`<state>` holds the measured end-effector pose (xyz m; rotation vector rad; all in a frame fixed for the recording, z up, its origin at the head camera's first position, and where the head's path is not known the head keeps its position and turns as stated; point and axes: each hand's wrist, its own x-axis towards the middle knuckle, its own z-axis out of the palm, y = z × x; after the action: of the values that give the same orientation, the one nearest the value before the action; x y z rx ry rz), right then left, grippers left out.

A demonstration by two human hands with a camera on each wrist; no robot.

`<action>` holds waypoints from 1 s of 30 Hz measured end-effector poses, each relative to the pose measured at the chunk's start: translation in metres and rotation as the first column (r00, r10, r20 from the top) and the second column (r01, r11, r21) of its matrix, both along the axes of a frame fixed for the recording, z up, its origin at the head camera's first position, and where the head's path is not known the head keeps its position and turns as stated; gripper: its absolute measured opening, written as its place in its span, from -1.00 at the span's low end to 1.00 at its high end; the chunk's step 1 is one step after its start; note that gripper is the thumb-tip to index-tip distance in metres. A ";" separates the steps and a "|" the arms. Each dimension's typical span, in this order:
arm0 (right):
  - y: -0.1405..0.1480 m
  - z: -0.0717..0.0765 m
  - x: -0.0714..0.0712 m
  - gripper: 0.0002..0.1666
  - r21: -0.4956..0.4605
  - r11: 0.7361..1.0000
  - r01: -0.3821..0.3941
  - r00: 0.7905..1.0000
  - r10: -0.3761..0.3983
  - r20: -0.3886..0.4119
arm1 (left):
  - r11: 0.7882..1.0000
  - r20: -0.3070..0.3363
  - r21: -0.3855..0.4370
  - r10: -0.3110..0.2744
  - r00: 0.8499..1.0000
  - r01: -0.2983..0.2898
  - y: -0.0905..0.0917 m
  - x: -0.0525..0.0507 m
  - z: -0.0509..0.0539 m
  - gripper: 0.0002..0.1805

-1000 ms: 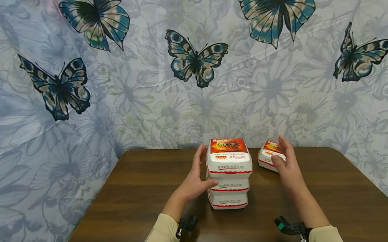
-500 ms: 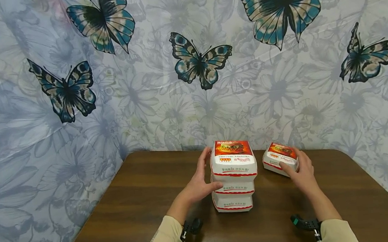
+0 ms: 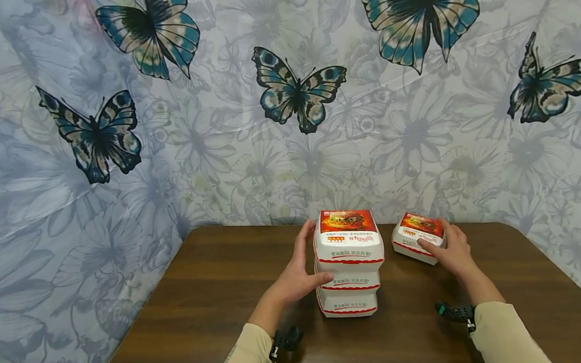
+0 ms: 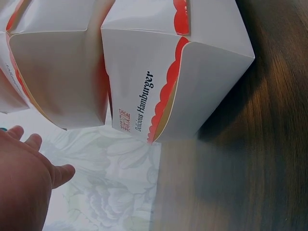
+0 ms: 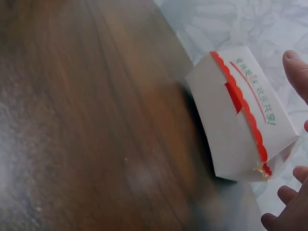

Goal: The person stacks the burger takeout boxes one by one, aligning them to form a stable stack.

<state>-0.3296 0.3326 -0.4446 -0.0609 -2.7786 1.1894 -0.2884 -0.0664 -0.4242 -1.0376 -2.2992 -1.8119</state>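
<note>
The spread left hand (image 3: pixel 297 274) flanked three stacked boxes (image 3: pixel 349 257), lowest reading "Delicious Hamburger"; the loosely spread right hand (image 3: pixel 454 249) bracketed another box (image 3: pixel 413 239).

stack (image 3: pixel 350 267): three white boxes upright, one on another, lids down, edges trimmed in red scallops.
top box (image 3: pixel 348 239): red burger picture facing up.
lone box (image 3: pixel 412 235): same print, lid down, lying flat, turned askew, right of the stack, farther back, not touching it.
</note>
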 end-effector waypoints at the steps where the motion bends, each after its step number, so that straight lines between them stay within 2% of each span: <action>1: 0.000 -0.001 -0.001 0.21 0.002 1.000 -0.002 1.000 0.002 0.011 | 1.000 0.004 -0.003 -0.002 1.000 0.002 0.000 0.000 0.000 0.33; 8: 0.002 -0.007 -0.004 0.17 -0.002 1.000 -0.023 0.996 0.023 0.081 | 1.000 0.020 -0.018 0.003 1.000 -0.003 -0.002 0.003 -0.001 0.32; 18: -0.004 -0.011 0.005 0.16 -0.009 1.000 -0.023 0.999 0.023 0.049 | 1.000 0.021 -0.015 0.006 1.000 -0.006 0.000 0.002 0.001 0.35; 30: -0.014 -0.011 0.016 0.12 -0.009 1.000 -0.024 0.999 0.024 0.029 | 1.000 0.032 -0.012 -0.001 0.999 0.002 0.001 0.001 -0.002 0.34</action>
<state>-0.3134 0.3182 -0.4561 -0.0466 -2.8072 1.2153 -0.2873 -0.0657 -0.4258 -1.0197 -2.3307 -1.8309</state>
